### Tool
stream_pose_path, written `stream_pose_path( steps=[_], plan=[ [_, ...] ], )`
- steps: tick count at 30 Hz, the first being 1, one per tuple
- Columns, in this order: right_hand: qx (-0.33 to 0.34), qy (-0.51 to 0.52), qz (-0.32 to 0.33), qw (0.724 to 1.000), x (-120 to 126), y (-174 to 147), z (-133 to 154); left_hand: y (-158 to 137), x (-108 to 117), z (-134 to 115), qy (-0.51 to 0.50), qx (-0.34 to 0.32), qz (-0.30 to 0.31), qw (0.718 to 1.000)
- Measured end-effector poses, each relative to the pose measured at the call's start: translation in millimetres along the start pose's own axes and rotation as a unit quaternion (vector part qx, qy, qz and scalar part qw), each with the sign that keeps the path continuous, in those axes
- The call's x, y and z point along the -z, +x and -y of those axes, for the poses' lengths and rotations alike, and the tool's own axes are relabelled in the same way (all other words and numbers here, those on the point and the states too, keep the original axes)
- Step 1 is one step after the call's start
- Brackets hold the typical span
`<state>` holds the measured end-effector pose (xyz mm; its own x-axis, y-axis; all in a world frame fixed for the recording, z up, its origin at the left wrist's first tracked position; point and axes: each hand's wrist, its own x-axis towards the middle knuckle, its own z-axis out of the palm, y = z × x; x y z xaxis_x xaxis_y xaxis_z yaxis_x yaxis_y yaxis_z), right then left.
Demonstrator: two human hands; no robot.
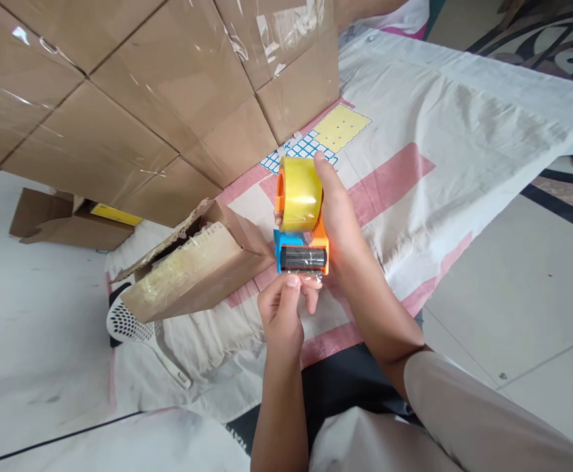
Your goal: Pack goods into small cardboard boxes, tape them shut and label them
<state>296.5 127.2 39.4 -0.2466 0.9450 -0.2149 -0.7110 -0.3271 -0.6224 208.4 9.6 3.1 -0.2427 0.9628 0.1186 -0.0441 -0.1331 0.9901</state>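
My right hand grips an orange and blue tape dispenser that carries a thick roll of yellowish clear tape. The dispenser's dark roller faces me. Just below its cutting edge, my left hand pinches the loose end of the clear tape between thumb and fingers. To the left of both hands a cardboard box lies on the cloth, its flap partly raised and its edge torn and taped. What the box contains is too dark to make out.
Large stacked cardboard boxes, wrapped in clear tape, stand behind. A white slotted ladle lies at the left on the cloth-covered surface. A small open carton with something yellow is at the far left. Tiled floor shows at right.
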Motion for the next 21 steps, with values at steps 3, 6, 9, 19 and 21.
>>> stream_pose_path(
  steps=[3,6,9,19,21],
  plan=[
    [-0.015,-0.004,-0.008,1.000,-1.5,0.3,0.3,0.5,0.4,0.7,-0.022,0.002,0.004,1.000],
    [-0.017,-0.015,0.000,1.000,-1.7,0.1,-1.8,-1.3,-1.7,0.0,-0.004,0.000,-0.010,1.000],
    [-0.010,-0.036,0.011,0.999,-1.0,-0.4,-4.9,-3.8,-3.4,-0.2,0.032,-0.008,-0.032,0.999],
    [0.025,-0.065,0.000,0.998,-6.3,-0.9,-6.3,-3.7,4.0,5.9,0.067,-0.038,-0.055,0.995],
    [0.041,-0.088,-0.010,0.995,-3.3,0.8,-8.3,-4.9,4.4,0.7,0.117,-0.021,-0.063,0.991]
  ],
)
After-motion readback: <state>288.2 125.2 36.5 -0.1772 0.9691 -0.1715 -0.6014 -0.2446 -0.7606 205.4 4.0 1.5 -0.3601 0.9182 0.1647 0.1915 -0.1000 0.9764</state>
